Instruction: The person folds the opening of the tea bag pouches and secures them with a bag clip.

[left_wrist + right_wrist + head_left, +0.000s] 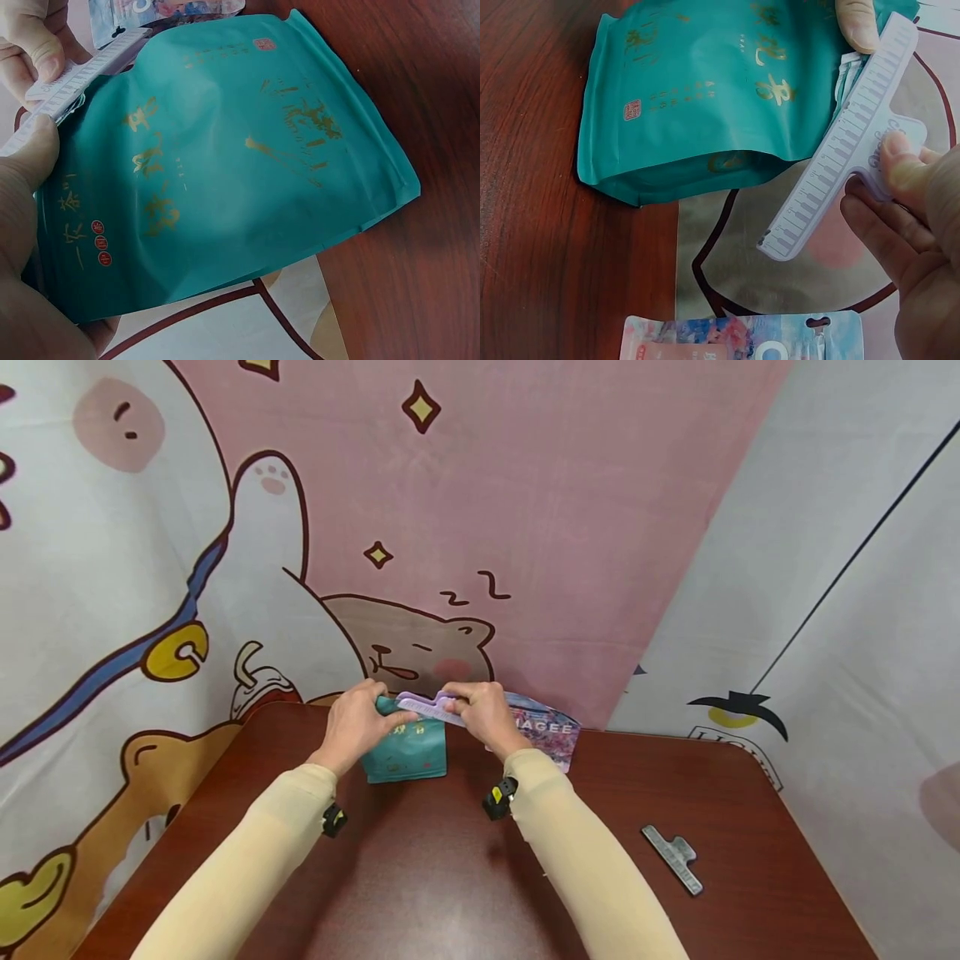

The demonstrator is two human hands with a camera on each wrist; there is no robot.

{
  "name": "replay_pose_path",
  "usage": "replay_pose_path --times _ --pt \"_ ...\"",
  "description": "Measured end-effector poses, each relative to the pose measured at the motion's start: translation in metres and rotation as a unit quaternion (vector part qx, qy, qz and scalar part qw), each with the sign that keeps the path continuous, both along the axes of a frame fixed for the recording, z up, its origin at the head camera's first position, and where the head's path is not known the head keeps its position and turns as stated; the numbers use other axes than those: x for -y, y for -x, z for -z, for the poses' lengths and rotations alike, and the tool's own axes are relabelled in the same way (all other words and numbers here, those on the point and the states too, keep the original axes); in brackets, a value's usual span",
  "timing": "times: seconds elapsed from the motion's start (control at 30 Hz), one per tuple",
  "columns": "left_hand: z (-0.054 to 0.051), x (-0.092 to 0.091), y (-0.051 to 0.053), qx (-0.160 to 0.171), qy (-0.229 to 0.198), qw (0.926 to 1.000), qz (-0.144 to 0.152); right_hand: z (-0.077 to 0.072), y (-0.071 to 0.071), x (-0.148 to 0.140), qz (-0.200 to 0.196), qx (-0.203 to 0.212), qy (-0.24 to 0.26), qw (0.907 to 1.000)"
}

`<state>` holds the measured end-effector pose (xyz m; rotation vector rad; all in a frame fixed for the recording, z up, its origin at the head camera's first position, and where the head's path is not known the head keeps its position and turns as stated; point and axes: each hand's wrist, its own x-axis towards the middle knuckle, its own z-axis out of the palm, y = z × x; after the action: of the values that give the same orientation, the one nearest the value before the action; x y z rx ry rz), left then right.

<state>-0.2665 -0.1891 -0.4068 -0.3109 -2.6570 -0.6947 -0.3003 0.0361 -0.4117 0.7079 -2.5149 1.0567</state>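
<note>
By the left hand (351,722), closed in a pinch, the top of a green bag (225,150) is being held, thumb in front and fingers behind. By the right hand (483,714), likewise closed, the handle of a purple clip (845,150) is being pinched between thumb and fingers, presumably so that its bars are being parted.

With the purple clip as dial centre in the head view, the sleeved forearms (255,843) are being extended from about eight and five o'clock, the wrists being brought close together. At four o'clock, a grey clip (672,860) is being borne, unheld, by the tabletop (450,877). The green bag is being held at seven o'clock, apparently so that its upper edge is being steadied beside the bars; whether that edge is being clamped cannot be told. Near three o'clock, a printed pouch (551,735) is being partly hidden by the right hand. At twelve o'clock, the background is being formed by a cartoon cloth (562,510).
</note>
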Motion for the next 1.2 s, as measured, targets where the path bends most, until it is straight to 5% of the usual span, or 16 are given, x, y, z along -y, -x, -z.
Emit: replay_pose_path --times 0.33,0.73,1.2 --pt "-0.005 0.001 -0.002 0.028 -0.025 0.9990 0.024 -0.002 -0.002 -0.001 0.019 0.063 0.015 0.9977" --pt "-0.009 0.001 0.000 0.036 -0.019 0.9989 0.023 -0.010 -0.004 0.006 -0.002 0.002 0.002 1.0000" --pt "-0.007 0.001 0.001 0.040 -0.008 0.9988 0.026 -0.010 -0.006 0.012 0.005 -0.014 -0.006 0.9999"
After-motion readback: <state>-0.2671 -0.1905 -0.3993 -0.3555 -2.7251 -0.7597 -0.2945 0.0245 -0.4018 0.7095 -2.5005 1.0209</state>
